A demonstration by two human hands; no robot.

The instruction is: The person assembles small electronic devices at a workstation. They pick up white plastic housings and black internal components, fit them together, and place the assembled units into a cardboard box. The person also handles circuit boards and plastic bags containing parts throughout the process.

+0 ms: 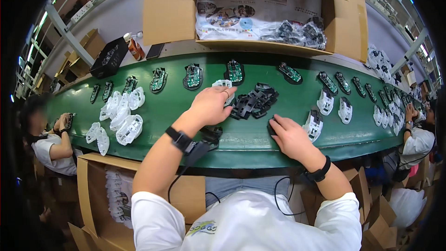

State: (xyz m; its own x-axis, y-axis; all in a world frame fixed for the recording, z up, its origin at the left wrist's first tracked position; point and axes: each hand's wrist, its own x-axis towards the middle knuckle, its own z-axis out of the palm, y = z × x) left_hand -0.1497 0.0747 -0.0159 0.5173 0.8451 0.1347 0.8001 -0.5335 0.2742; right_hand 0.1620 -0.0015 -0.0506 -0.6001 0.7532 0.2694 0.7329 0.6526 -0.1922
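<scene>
White plastic shows under the left hand [209,104], whose fingers are lightly spread over a shell [222,84] just behind a heap of dark grey parts [254,102]; whether they grip it or merely touch it, I cannot tell. The right hand [292,137] is loosely curled, its fingers over a small dark piece [271,128] right of the heap, and a firm hold cannot be made out. The work looks partway along: the nearest shells on the right [313,125] appear to have dark parts fitted, whereas the cluster on the left [121,111] looks mostly plain white. Plenty seems left, since the heap is well stocked and the row of green circuit boards [235,72] lies uncovered in dark bases, apart from the shells. The surface [223,155] is a long, glossy green bench bending away at both ends. Behind it stands an open carton [348,28] lined with printed paper [260,9], with wrapped parts [302,35] in its right corner; a black tray [109,58] and an orange bottle [135,49] are farther left. Another carton [86,195] sits below the near edge, and co-workers are seated at the left [55,151] and right [418,142] ends, beneath metal racking and strip lights.
</scene>
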